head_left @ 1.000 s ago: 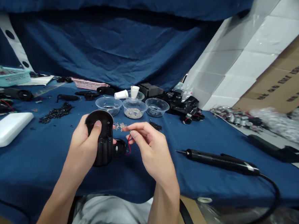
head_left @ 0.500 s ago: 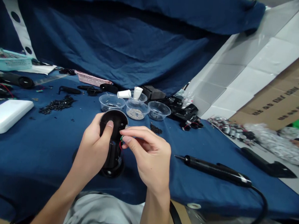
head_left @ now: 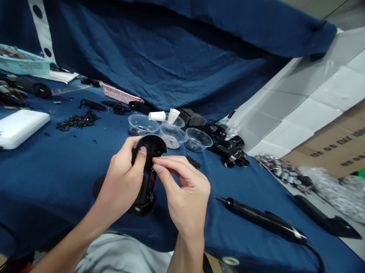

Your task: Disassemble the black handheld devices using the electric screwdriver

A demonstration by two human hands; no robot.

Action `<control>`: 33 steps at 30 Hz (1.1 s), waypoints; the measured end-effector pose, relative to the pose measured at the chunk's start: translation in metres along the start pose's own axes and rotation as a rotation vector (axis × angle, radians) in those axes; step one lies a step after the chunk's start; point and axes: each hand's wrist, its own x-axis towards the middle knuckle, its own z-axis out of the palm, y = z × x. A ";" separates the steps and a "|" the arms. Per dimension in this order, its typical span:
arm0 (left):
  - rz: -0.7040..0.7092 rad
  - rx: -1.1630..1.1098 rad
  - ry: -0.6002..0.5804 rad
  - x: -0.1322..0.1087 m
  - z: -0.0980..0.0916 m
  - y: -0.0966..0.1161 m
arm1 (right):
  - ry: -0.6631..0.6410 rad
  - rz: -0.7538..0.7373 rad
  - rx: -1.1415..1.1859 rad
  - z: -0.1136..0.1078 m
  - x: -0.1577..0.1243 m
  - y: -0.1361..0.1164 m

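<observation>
Black plastic cylindrical housing (head_left: 146, 198) | upright above blue cloth surface (head_left: 47, 173), gripped in left hand (head_left: 120, 182) | right hand (head_left: 183, 194) narrow, fingertips (head_left: 158, 168) at thin red and green wires (head_left: 153, 176) (any pinch too small to tell)

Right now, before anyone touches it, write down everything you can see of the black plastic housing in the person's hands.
The black plastic housing has a rounded, disc-like head above a narrower cylindrical body that flares at a glossier base. It stands roughly upright above the blue cloth; whether the base touches the cloth cannot be told. The left hand grips it, thumb on the head's edge. Thin red and green wires show at its side, beside the right hand's fingertips.
</observation>
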 end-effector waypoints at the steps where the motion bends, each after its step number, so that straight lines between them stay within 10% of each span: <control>1: -0.002 -0.003 -0.001 0.000 0.000 -0.001 | 0.001 0.000 -0.003 0.000 0.000 0.000; 22: -0.015 -0.003 0.013 -0.002 -0.001 0.003 | 0.002 0.059 -0.045 0.009 0.000 0.001; 33: 0.081 -0.056 -0.114 -0.003 -0.007 -0.004 | -0.098 0.341 -0.008 -0.001 0.004 -0.002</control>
